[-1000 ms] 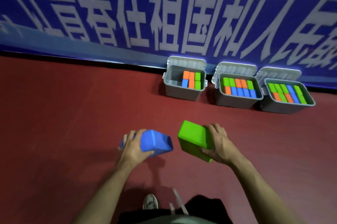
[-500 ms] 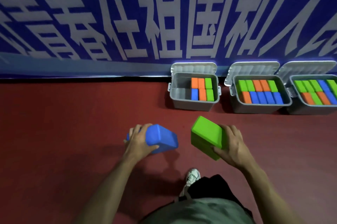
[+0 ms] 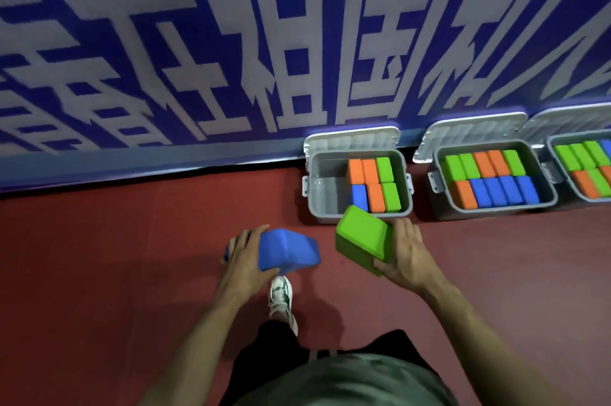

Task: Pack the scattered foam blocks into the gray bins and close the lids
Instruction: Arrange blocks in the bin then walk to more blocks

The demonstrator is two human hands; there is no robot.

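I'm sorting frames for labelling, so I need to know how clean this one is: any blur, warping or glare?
Head view: the banner lettering is smeared by motion blur and fans outward from wide-angle distortion; the shirt at the bottom edge is soft; the blue block and green block stay fairly sharp; the bin lids glow slightly bright; soft shadows lie on the red floor.

Head camera looks steeply down, forward toward the banner wall [image 3: 198, 41].

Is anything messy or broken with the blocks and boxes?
Nothing looks broken or spilled. The blocks stand in neat rows. The left bin just has an empty gap on its left side, and all lids are still open. The left hand holds a blue block, the right hand a green block.
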